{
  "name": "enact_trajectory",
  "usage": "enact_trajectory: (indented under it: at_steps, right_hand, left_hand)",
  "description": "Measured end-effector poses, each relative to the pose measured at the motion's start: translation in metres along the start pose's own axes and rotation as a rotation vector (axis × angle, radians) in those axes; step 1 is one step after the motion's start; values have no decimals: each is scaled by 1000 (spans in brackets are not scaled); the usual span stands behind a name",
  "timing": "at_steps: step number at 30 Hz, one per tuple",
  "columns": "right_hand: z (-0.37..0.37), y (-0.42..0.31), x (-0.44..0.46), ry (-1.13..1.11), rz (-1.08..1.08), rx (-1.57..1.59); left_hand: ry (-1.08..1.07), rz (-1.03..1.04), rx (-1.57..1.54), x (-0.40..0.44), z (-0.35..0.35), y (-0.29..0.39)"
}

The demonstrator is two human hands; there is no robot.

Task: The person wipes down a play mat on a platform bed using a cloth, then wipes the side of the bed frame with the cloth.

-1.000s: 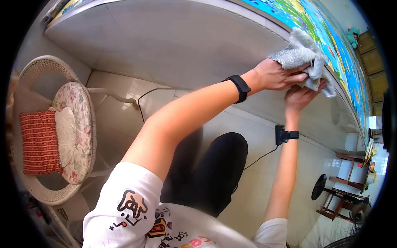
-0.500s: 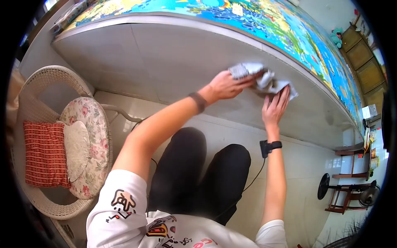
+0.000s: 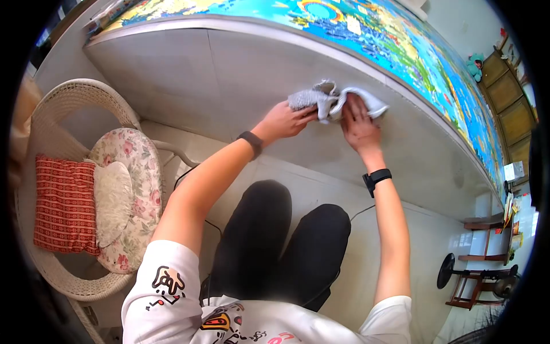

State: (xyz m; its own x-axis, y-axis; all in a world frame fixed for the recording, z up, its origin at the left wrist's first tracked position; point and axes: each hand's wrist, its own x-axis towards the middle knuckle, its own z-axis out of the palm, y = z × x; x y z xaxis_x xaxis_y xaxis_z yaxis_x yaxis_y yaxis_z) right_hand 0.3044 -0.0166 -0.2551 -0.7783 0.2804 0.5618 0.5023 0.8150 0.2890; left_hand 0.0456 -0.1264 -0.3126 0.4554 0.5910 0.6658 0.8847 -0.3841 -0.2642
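A crumpled grey cloth (image 3: 326,104) lies against the light grey side panel (image 3: 252,74) of a raised platform. My left hand (image 3: 285,121) grips the cloth's left end, its fingertips partly hidden under the folds. On the right part of the cloth, my right hand (image 3: 361,125) presses it to the panel, with its fingers pointing up and some of the cloth bunched around them. Both wrists wear dark bands.
Above the panel, a colourful patterned mat (image 3: 355,28) covers the platform. To the left stands a wicker chair (image 3: 54,103) with a floral cushion and a red patterned pillow (image 3: 66,203). A black fan (image 3: 446,270) and wooden shelves are at the right. Thin cables run near my knees.
Both hands and the cloth have moved left along the panel. My right hand has come closer to my left, and the cloth is more bunched between them. The view has shifted slightly.
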Motion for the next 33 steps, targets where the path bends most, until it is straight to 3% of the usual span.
enact_trajectory:
  at_steps: [1, 5, 8, 12, 16, 19, 23, 26, 33]
  right_hand:
    - [14, -4, -17, -54, -24, -5]
    - [49, -24, -78, -329, -123, 3]
    - [50, -27, -97, -366, -160, 71]
    - [20, -3, -70, -68, -156, -11]
    - [-56, 21, -8, 307, -26, -56]
    - [-85, 36, 11, 334, -1, -211]
    - [-110, 68, 1, 333, 40, -218]
    - [-127, 94, -22, 269, 66, -255]
    - [-159, 174, -90, 238, 179, -348]
  left_hand:
    - [-181, -25, -21, -14, 9, 9]
    - [-400, 27, 9, -68, 58, 42]
    - [-551, 87, 120, -74, 61, 61]
    - [-287, -59, -31, -26, 19, 50]
    - [107, -99, 119, 75, -57, 24]
    - [226, -17, 98, 128, -75, 15]
    - [231, -1, 0, 175, -78, 39]
    - [45, 7, -77, 207, -77, 60]
    - [-60, 259, -279, 300, -53, 104]
